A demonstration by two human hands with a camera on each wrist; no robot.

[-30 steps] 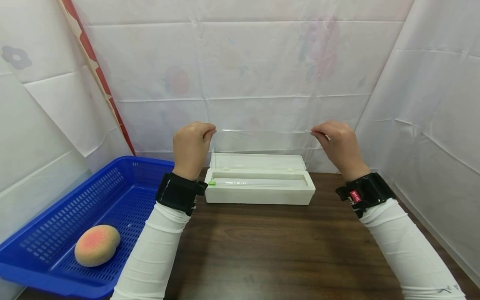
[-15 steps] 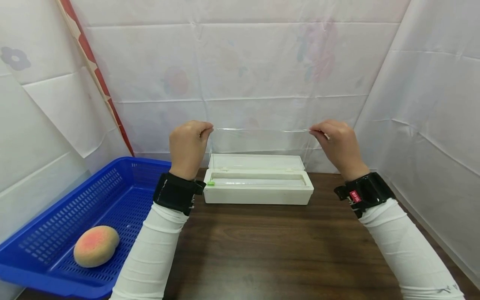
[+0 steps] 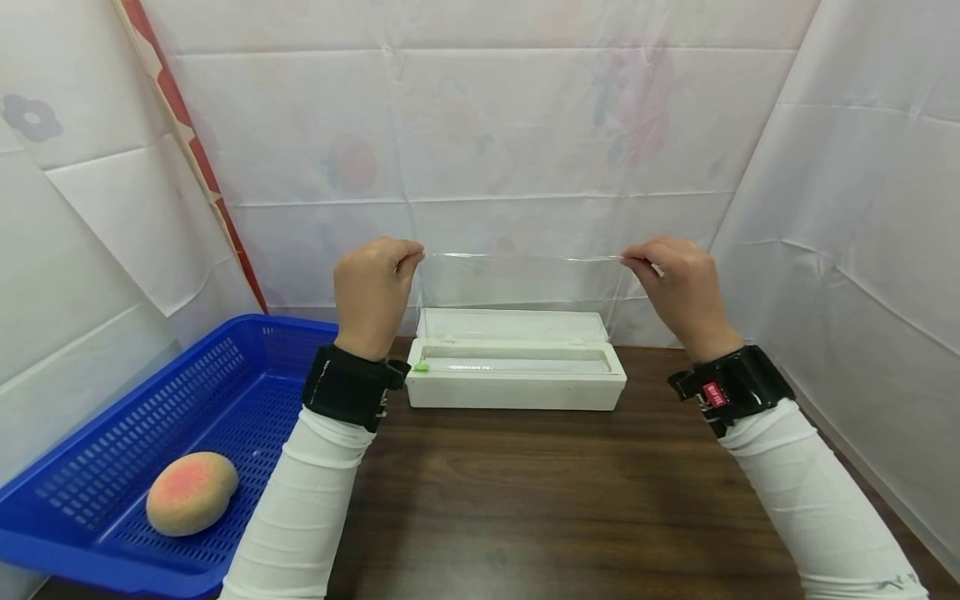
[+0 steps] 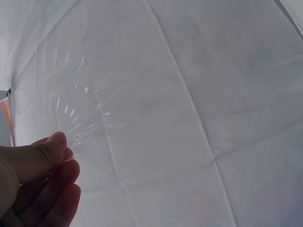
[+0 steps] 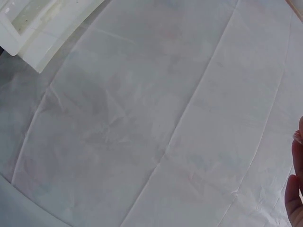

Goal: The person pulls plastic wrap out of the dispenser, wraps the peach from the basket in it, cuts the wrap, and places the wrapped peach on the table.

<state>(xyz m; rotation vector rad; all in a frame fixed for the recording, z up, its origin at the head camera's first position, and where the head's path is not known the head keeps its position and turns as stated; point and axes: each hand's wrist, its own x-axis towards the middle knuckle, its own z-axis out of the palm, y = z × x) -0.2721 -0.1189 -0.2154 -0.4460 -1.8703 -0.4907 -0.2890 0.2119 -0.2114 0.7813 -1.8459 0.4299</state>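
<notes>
A sheet of clear plastic wrap [image 3: 517, 257] stretches between the two hands, above and behind a white box. My left hand [image 3: 375, 292] pinches one upper corner between thumb and fingers; in the left wrist view the wrap [image 4: 71, 109] creases out from the fingertips. The other upper corner is pinched by my right hand [image 3: 678, 283]. Only a few fingers [image 5: 296, 189] of it show at the right wrist view's edge. Below, the white wrap dispenser box [image 3: 517, 390] stands with its lid tipped back, a roll [image 3: 517, 365] inside and a small green slider [image 3: 422, 367] at its left end.
A blue plastic basket [image 3: 67, 542] stands at the left with a peach [image 3: 191, 493] in it, close to the left forearm. The brown wooden table [image 3: 540, 500] stretches in front of the box. White cloth [image 3: 525, 125] hangs behind and on both sides.
Both hands keep their pinch on the plastic wrap. The left hand has drifted slightly left and up, the right barely at all, and the wrap's edge sits a little higher.
</notes>
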